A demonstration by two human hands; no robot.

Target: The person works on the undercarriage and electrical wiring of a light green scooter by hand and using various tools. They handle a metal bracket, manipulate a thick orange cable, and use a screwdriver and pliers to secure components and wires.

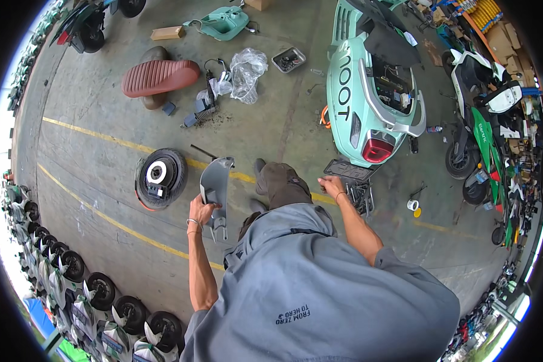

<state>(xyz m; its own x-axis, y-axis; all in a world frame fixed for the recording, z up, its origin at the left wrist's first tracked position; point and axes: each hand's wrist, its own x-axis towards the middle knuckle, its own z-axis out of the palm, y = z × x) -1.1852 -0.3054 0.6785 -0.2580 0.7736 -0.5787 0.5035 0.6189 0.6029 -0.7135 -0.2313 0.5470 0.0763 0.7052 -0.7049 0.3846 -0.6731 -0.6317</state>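
Observation:
My left hand [203, 211] is closed on the edge of a grey curved mudguard [215, 181], which hangs upright beside my left leg. My right hand [330, 184] is in front of my right hip with its fingers curled in. Whether anything small is inside them is hidden. Just beyond that hand stands the rear of a mint-green scooter [347, 114], with a red tail light [377, 151] and an open body where the seat would be. Below its tail is a dark plate-like part [349, 169], close to my right hand but apart from it.
On the floor to the left lies a wheel with a tyre [174, 172]. Farther off are a brown seat [163, 78], a shock absorber [200, 114], clear plastic wrap [248, 75], a metal tray [288, 60] and a green panel [223, 24]. Loose tools [361, 199] lie right of my hand; scooters line both sides.

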